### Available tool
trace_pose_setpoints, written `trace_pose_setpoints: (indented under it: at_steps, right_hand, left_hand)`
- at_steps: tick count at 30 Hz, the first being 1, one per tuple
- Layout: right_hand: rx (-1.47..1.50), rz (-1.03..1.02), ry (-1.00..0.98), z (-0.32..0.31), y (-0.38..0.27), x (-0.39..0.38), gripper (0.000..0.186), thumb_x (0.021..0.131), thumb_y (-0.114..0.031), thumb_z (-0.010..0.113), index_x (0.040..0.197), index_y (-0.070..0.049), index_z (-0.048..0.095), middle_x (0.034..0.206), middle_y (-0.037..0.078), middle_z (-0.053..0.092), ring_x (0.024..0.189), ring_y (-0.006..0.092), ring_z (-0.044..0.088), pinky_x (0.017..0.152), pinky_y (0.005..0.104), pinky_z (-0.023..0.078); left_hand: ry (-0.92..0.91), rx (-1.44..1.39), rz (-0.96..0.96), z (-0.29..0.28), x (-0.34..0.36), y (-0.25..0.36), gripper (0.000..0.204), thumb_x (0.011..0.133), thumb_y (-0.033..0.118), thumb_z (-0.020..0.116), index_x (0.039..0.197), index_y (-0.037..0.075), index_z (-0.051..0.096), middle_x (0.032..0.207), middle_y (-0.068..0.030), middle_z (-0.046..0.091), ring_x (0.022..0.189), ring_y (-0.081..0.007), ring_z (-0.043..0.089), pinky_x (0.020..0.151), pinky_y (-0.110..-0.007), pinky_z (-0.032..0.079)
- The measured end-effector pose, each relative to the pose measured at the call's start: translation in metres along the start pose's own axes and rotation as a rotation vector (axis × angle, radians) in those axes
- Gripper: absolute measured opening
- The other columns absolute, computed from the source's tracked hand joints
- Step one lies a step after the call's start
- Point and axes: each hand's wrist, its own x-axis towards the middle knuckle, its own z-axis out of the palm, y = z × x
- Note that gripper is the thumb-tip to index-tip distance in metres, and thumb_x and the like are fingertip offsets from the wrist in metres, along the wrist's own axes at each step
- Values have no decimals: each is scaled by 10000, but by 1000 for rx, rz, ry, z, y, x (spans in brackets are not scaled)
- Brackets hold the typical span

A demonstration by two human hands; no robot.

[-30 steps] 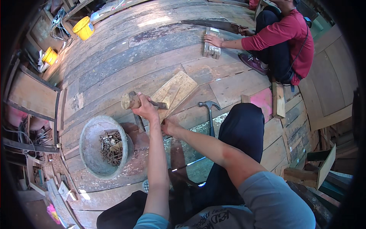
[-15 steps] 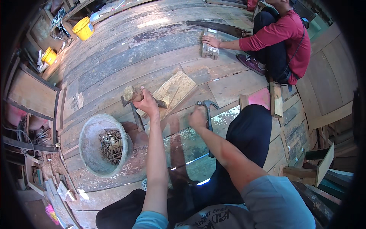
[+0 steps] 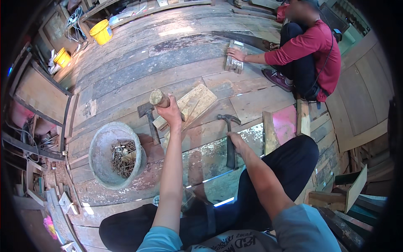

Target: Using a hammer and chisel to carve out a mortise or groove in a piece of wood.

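Note:
My left hand (image 3: pixel 169 112) is closed round a thick wooden piece with a rough, round end (image 3: pixel 159 97), held over the floor. Under and beside it lies a pale board (image 3: pixel 199 98) with a thin strip on top. A second hammer (image 3: pixel 145 110), dark-headed, rests on the floor just left of that hand. On the right, a claw hammer (image 3: pixel 230 153) has its head pointing away from me. My right hand (image 3: pixel 237 142) is at its handle, fingers closed against it; the far side of the grip is hidden.
A grey bucket (image 3: pixel 95 157) holding many nails (image 3: pixel 124 159) stands left of my arm. At the far right a person in a red top (image 3: pixel 321 54) crouches, one hand on a wooden block (image 3: pixel 235 63). A handsaw (image 3: pixel 245 40) lies behind that block. Yellow buckets (image 3: pixel 102 33) stand far left.
My right hand has gone from left of the claw hammer onto its handle. My left hand still grips the wooden piece, now turned more upright. The view has shifted slightly.

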Motion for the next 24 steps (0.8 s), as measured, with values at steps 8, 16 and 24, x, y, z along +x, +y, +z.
trace_pose_setpoints:
  at_steps: [8, 16, 24]
  right_hand:
    - [497, 298, -347, 4, -94, -63, 139, 866, -89, 469, 980, -64, 392, 625, 29, 420, 458, 104, 416, 392, 254, 379]
    - [-89, -635, -200, 44, -185, -201, 425, 864, -156, 559, 1266, -104, 433, 632, -6, 465, 448, 85, 454, 382, 255, 368]
    - [-677, -958, -194, 58, -200, -219, 401, 887, -265, 562, 1188, -11, 488, 614, 42, 458, 498, 111, 482, 451, 297, 393]
  left_hand:
    - [-83, -89, 37, 10, -14, 20, 307, 770, 141, 668, 969, -53, 538, 850, -141, 603, 763, -202, 574, 724, -336, 459]
    - [-104, -58, 60, 16, -16, 21, 301, 778, 122, 663, 995, -44, 538, 851, -125, 608, 757, -189, 575, 716, -330, 465]
    - [-162, -79, 33, 19, -22, 31, 355, 792, 145, 679, 1043, -56, 528, 910, -127, 610, 810, -186, 572, 752, -318, 454]
